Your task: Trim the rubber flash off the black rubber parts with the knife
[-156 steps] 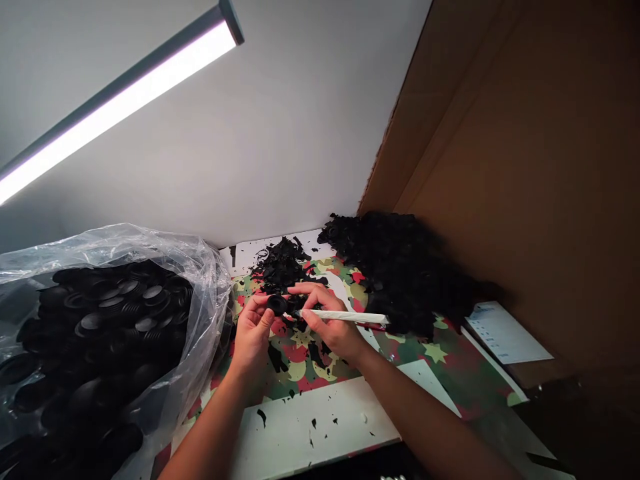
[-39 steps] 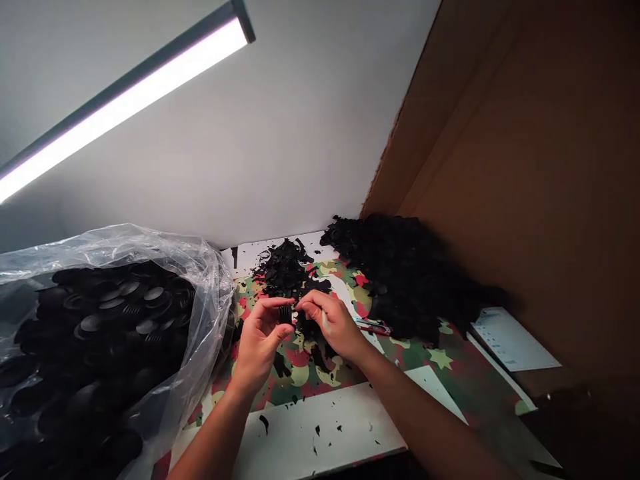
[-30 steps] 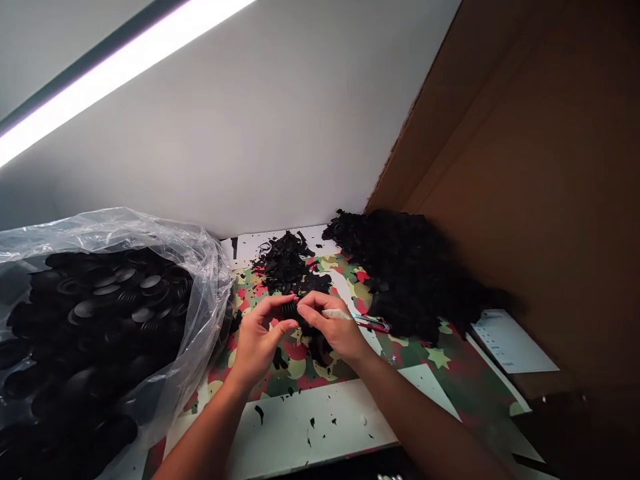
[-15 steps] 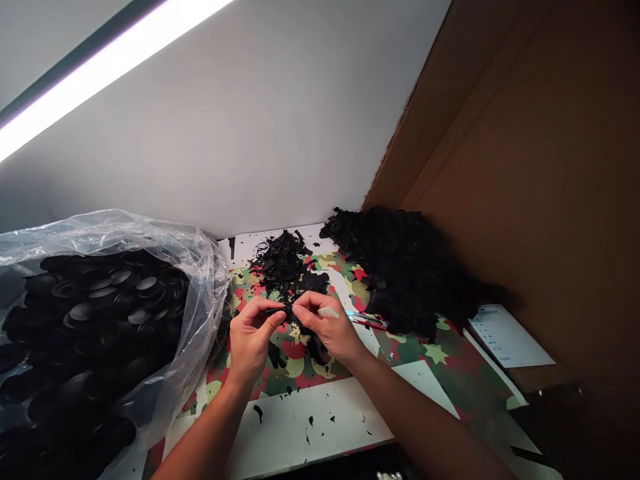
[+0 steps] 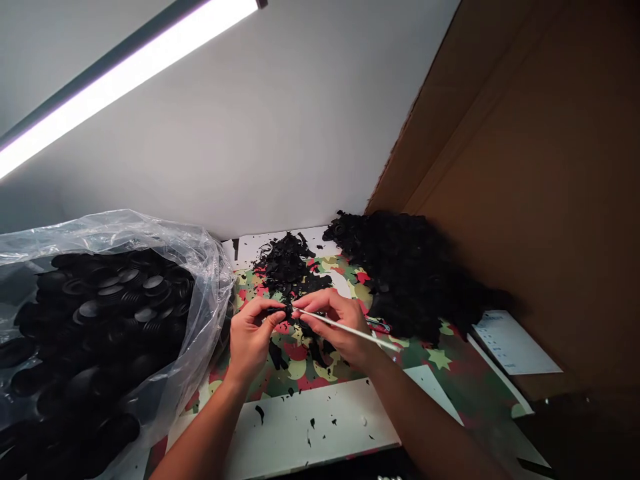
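Over the middle of the patterned mat [image 5: 299, 369], my left hand [image 5: 249, 339] pinches a small black piece [image 5: 275, 311], mostly hidden by thumb and fingers. My right hand [image 5: 345, 325] is closed on a thin white stick [image 5: 363, 333]. The stick's tip points left at the black piece; whether they touch I cannot tell. Its other end reaches out to the right past my wrist. Just beyond both hands lies a heap of black scraps [image 5: 286, 260], with loose shreds under my fingers.
At left, a clear plastic bag [image 5: 213, 267] holds many black round discs [image 5: 127, 277]. A larger black pile [image 5: 415, 273] leans by the cardboard wall [image 5: 525, 167]. A reddish tool [image 5: 379, 326] shows partly behind my right hand. A white printed card [image 5: 517, 343] lies at right.
My right hand has turned, so the white stick now shows along its length instead of just a short pale end. My left hand keeps its pinch. The view has shifted slightly.
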A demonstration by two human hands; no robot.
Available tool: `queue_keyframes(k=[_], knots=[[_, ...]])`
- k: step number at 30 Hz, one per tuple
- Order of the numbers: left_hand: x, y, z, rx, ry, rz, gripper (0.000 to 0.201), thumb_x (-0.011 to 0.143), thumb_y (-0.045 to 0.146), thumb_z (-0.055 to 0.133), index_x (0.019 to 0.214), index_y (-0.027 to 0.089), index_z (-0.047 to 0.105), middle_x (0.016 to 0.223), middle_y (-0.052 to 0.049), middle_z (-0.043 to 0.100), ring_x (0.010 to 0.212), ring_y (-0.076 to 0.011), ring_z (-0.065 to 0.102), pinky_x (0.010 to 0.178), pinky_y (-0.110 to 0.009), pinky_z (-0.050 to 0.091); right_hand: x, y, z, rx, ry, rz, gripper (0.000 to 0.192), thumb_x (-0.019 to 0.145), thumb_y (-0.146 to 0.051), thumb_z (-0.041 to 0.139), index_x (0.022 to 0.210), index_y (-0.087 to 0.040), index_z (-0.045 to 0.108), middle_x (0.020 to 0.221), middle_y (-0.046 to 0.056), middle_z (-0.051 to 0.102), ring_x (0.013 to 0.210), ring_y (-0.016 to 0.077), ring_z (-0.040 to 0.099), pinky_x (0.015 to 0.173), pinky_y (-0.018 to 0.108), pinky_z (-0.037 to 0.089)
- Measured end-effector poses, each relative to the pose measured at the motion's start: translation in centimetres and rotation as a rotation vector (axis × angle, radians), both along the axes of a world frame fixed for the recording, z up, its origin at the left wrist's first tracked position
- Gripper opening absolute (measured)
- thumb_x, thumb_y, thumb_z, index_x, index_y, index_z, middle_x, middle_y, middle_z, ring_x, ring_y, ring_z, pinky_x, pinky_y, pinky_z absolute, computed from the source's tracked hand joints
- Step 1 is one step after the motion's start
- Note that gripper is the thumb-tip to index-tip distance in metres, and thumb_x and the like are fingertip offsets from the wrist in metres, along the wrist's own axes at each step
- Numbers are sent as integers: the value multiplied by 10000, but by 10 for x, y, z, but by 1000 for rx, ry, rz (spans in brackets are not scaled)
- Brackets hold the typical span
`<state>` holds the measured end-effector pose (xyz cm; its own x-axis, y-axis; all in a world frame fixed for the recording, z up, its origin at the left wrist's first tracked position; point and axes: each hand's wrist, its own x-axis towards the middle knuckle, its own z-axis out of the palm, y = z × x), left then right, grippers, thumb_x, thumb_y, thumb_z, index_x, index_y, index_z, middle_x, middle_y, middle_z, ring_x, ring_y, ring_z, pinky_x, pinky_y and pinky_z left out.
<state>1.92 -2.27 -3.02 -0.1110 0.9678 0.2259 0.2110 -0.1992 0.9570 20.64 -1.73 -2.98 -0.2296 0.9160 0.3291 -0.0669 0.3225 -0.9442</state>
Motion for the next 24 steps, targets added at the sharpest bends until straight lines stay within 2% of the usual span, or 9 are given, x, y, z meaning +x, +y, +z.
queue_keyframes(k=[3, 5, 13, 19, 24], knots=[[0, 1, -1, 25, 26, -1, 70, 744, 284, 770, 763, 221, 794, 731, -16, 748, 683, -169, 649, 652, -259, 475, 2, 0, 1, 148, -154, -9, 145, 930, -345, 668, 833, -236, 667, 1060, 53, 778, 960, 216, 731, 874, 373, 564], [0, 2, -1, 41, 42, -4, 59, 747, 272, 765, 767, 224, 793, 727, -12, 748, 685, -168, 652, 658, -259, 478, 3, 1, -1, 189, -204, -17, 118, 941, -312, 655, 849, -239, 666, 1058, 41, 782, 944, 209, 728, 850, 366, 557], [0, 0, -2, 88, 101, -7, 50, 764, 254, 749, 769, 222, 787, 731, -14, 749, 678, -170, 658, 646, -263, 489, 5, 2, -2, 269, -251, -27, 76, 952, -277, 641, 887, -239, 649, 1064, 41, 782, 951, 210, 721, 869, 379, 537], [-1, 1, -3, 116, 127, -7, 44, 774, 225, 734, 773, 224, 778, 725, -7, 745, 668, -163, 661, 632, -255, 498, 6, 2, 0, 261, -290, -32, 104, 959, -292, 639, 867, -242, 646, 1063, 23, 784, 916, 201, 710, 818, 353, 536], [0, 1, -1, 153, 170, 8, 50, 774, 203, 723, 762, 227, 766, 702, 3, 739, 640, -156, 660, 622, -255, 510, 3, 3, -1, 462, -357, -54, 128, 1010, -273, 561, 909, -225, 625, 1068, 57, 776, 935, 197, 707, 845, 366, 528]])
